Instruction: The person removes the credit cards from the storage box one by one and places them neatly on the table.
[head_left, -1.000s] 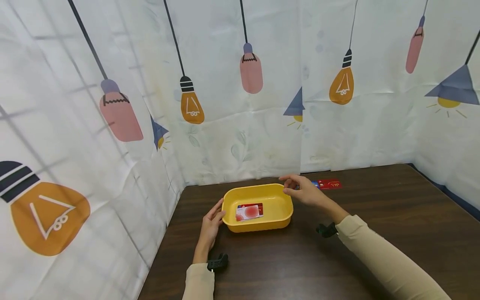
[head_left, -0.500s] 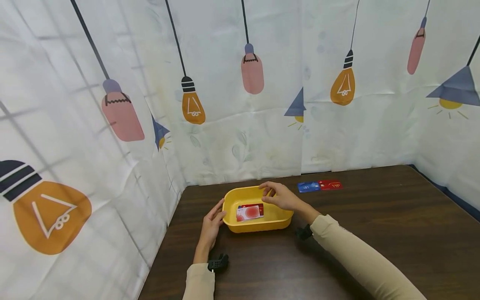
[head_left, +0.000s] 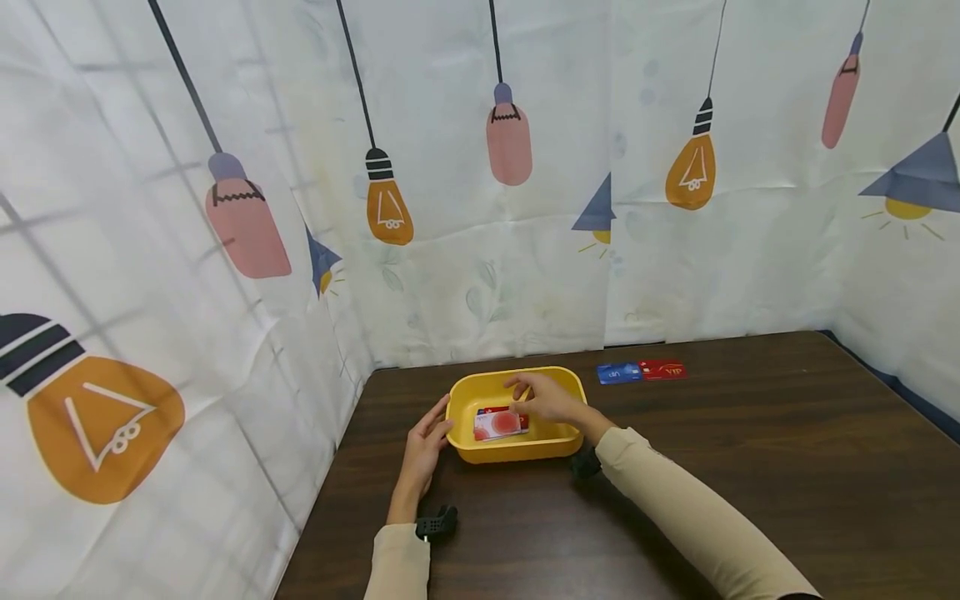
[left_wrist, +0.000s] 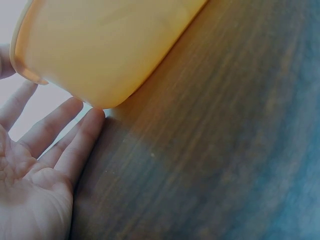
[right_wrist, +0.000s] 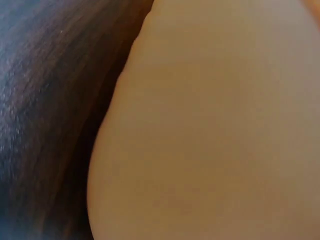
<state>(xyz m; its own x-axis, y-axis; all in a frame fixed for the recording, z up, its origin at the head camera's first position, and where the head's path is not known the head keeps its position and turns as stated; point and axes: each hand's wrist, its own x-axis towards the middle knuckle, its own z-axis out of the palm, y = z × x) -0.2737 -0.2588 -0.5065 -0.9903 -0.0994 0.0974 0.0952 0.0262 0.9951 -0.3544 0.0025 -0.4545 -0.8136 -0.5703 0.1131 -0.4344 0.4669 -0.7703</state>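
A yellow plastic basin [head_left: 517, 454] stands on the dark wooden table. Inside it a white card with a pink circle pattern [head_left: 497, 426] lies over a red card [head_left: 523, 422], with a bit of blue showing at the back. My left hand [head_left: 422, 450] touches the basin's left end; in the left wrist view its nearly straight fingers [left_wrist: 82, 140] meet the wall. Over the basin reaches my right hand [head_left: 551, 400], thumb and index apart beside the cards, nothing visible between them. The right wrist view holds mostly the yellow basin wall [right_wrist: 200, 125], the hand hidden.
Behind the basin to the right, a blue card [head_left: 619, 373] and a red VIP card [head_left: 663, 370] lie side by side on the table [head_left: 750, 450]. A white curtain [head_left: 465, 275] printed with lamps hangs along the back and left edges.
My right hand has moved left from the basin's far right corner, down into the basin beside the cards. The blue card behind it has come into full view. The left hand stays put.
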